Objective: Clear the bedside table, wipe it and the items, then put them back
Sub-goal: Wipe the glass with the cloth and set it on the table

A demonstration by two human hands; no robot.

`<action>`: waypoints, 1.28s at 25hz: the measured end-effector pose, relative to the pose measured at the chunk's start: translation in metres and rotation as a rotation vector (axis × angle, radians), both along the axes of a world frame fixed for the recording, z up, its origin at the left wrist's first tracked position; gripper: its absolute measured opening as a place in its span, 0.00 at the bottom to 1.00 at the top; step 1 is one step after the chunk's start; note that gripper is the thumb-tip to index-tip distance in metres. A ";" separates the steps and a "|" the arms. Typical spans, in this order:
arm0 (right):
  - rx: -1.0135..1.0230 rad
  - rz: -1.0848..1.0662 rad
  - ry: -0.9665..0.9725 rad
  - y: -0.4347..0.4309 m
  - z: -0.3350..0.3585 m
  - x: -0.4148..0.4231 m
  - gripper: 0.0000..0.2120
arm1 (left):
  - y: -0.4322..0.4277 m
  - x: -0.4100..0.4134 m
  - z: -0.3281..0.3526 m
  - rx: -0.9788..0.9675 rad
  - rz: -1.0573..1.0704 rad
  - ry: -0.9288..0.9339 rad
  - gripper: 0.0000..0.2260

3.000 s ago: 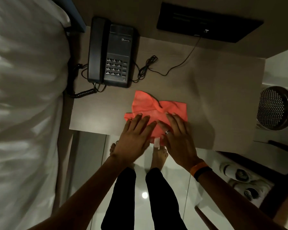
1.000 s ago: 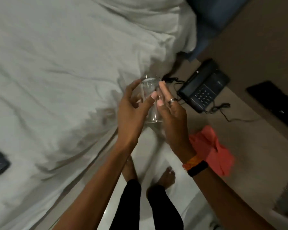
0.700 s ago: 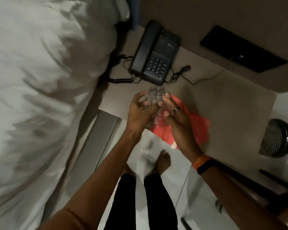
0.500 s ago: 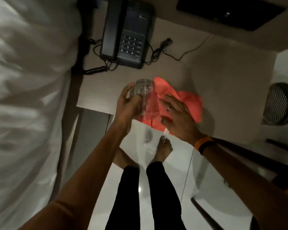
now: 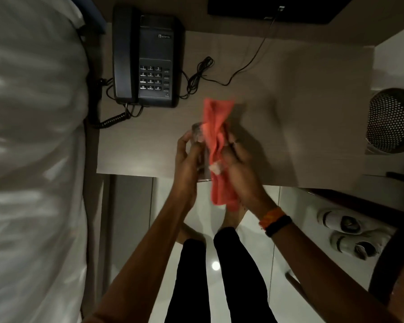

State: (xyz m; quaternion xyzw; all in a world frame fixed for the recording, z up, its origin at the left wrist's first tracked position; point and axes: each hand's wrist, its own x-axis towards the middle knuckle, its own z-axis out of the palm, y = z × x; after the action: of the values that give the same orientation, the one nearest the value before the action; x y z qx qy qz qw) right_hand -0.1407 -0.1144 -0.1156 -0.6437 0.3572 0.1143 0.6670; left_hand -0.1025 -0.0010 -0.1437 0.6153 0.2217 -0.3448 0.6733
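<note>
Wiping the small clear drinking glass (image 5: pixel 197 135) is the step in hand, by the look of it. The left hand (image 5: pixel 186 159) has its fingers curled round the body of the glass. The right hand (image 5: pixel 239 166) is bunched round the coral-red soft cloth (image 5: pixel 216 127) and holds it against the glass's side. Both are up in the air over the front edge of the pale wood-grain bedside table (image 5: pixel 289 117), near the black corded desk phone (image 5: pixel 147 59). My take: the glass is light but slick and breakable, so a full wrap round the middle beats pinching the rim. The cloth is floppy, so bunch it anywhere. Most of the glass is hidden, so I can't tell if it's wet.
</note>
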 end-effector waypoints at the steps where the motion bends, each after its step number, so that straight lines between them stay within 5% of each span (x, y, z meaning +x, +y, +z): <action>1: -0.017 0.062 0.014 0.001 -0.001 0.002 0.20 | -0.007 -0.005 0.001 -0.016 0.001 0.010 0.20; 7: 0.078 0.041 0.074 0.008 0.007 -0.021 0.26 | -0.017 -0.006 -0.004 0.054 -0.029 -0.128 0.17; 13: 0.283 -0.230 0.110 -0.024 0.004 -0.005 0.15 | -0.026 -0.040 0.005 0.013 -0.004 -0.026 0.25; 17: 0.058 0.010 0.141 0.005 0.019 -0.026 0.24 | -0.035 -0.019 0.008 0.013 0.123 -0.046 0.18; 22: 0.218 -0.261 0.107 -0.025 0.013 -0.011 0.17 | -0.039 -0.031 0.016 0.057 -0.036 -0.068 0.33; 26: 0.081 -0.049 0.261 0.003 0.023 -0.038 0.38 | -0.038 -0.012 0.007 0.082 0.081 -0.079 0.22; 29: 0.147 -0.187 0.177 -0.015 0.017 -0.024 0.18 | -0.040 -0.027 0.012 0.084 -0.024 -0.078 0.15; 32: 0.149 -0.251 0.180 -0.023 0.018 -0.014 0.15 | -0.044 -0.031 0.020 0.059 -0.051 -0.012 0.14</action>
State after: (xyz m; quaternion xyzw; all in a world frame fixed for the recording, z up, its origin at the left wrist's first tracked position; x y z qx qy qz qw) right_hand -0.1546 -0.1375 -0.0977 -0.5302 0.4836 0.1135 0.6872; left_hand -0.1339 -0.0448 -0.1235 0.6425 0.2120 -0.3517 0.6470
